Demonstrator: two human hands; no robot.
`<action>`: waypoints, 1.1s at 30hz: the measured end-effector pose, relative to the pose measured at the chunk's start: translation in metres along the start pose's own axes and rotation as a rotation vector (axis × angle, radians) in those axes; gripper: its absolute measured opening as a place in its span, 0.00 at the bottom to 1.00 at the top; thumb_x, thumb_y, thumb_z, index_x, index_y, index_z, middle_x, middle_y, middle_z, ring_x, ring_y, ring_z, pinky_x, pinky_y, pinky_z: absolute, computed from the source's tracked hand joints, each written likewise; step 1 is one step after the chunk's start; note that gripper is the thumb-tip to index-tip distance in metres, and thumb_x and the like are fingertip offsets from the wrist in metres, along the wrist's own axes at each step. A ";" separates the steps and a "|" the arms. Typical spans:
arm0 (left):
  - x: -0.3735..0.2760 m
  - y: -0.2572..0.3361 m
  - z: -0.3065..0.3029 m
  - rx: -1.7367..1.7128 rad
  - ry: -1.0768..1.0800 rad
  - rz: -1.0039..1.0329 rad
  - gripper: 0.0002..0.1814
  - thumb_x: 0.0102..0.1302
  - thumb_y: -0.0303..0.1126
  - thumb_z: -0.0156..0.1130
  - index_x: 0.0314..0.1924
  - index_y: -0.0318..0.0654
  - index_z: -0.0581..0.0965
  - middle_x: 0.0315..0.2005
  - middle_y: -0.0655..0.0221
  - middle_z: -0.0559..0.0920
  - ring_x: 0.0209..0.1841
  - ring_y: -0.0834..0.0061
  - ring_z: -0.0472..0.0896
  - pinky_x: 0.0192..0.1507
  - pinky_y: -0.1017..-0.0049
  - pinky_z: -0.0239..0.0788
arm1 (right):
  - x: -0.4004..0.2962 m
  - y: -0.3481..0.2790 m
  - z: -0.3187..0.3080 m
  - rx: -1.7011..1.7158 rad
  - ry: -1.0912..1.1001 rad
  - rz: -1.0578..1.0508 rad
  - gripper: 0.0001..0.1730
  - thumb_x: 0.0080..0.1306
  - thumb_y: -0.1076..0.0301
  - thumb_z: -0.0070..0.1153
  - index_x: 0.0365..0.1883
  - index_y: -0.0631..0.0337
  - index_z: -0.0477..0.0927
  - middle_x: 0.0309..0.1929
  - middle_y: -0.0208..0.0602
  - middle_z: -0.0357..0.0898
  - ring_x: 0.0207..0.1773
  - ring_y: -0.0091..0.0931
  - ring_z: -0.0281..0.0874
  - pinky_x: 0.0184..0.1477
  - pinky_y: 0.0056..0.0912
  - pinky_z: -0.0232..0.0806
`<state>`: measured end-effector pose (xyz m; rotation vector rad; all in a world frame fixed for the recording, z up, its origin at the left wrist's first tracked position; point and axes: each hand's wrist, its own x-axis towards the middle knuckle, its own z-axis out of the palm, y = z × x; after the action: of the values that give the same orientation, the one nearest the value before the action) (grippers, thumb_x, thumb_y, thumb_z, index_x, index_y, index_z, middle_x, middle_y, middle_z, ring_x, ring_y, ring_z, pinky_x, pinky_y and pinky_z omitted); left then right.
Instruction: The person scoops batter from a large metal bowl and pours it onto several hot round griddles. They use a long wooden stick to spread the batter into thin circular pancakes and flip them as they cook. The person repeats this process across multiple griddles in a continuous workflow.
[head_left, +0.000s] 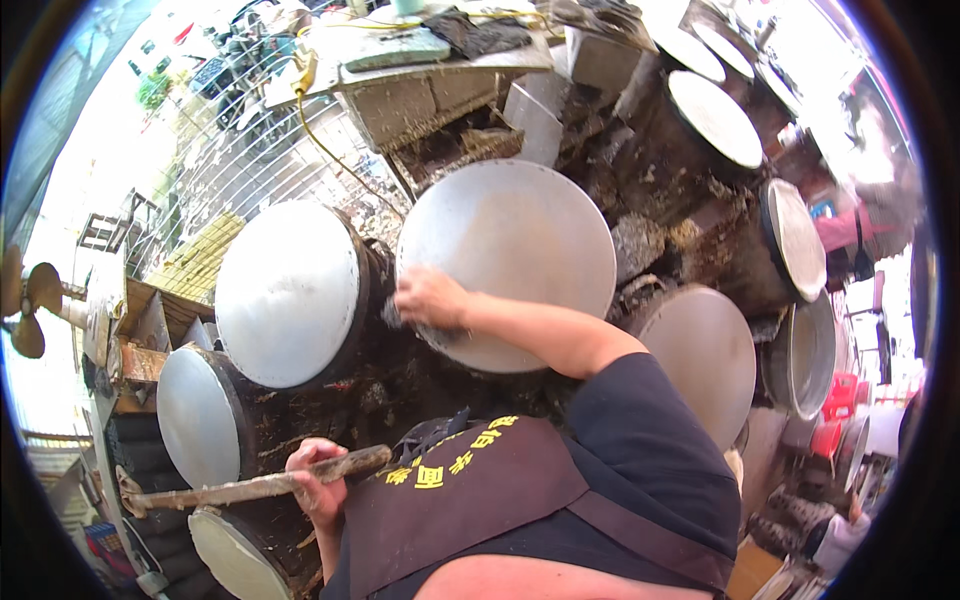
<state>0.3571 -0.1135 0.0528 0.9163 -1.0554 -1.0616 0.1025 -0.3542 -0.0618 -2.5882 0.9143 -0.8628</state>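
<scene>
My right hand (431, 298) is at the near left rim of a large round metal griddle-like top (517, 232), fingers curled and blurred by motion. A dark grey smudge or wad shows by the fingers; whether I grip it cannot be made out. My left hand (319, 476) is closed around a worn wooden handle of a long tool (225, 495), held level in front of my dark apron (465, 502). The tool's narrow head points left, its shape unclear. Left of the middle top, a second pale metal top (289, 292) sits on a dark drum-like body.
More round tops stand close by: one at the left (199, 420), one at the lower left (232, 551), one at the right (701, 360). Behind is a cluttered bench (427, 105) with a yellow cable (330, 142). A fan (34, 307) is far left. Another person's pink sleeve (844, 229) shows at right.
</scene>
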 end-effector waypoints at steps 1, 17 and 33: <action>-0.002 0.003 0.000 0.054 0.074 0.040 0.25 0.72 0.55 0.46 0.53 0.41 0.72 0.39 0.59 0.74 0.39 0.68 0.74 0.44 0.69 0.70 | -0.001 -0.006 -0.014 0.132 0.022 -0.064 0.03 0.53 0.65 0.59 0.24 0.51 0.79 0.29 0.36 0.74 0.37 0.38 0.74 0.45 0.43 0.68; -0.122 0.034 -0.029 0.067 0.952 0.141 0.26 0.68 0.53 0.55 0.55 0.40 0.74 0.43 0.64 0.79 0.47 0.70 0.76 0.55 0.65 0.68 | 0.192 0.318 -0.126 -0.541 0.502 0.251 0.24 0.64 0.53 0.56 0.57 0.52 0.77 0.59 0.42 0.74 0.64 0.38 0.66 0.65 0.41 0.57; -0.341 0.080 -0.094 -0.028 1.120 0.207 0.23 0.72 0.50 0.50 0.49 0.35 0.75 0.38 0.61 0.80 0.41 0.68 0.80 0.47 0.67 0.73 | 0.061 -0.459 0.162 0.858 -0.793 -0.864 0.25 0.59 0.73 0.60 0.56 0.56 0.75 0.42 0.46 0.78 0.44 0.43 0.77 0.47 0.41 0.72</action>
<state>0.4181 0.2437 0.0308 1.1250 -0.1773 -0.2592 0.4620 -0.0333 0.0314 -2.0989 -0.6970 -0.1844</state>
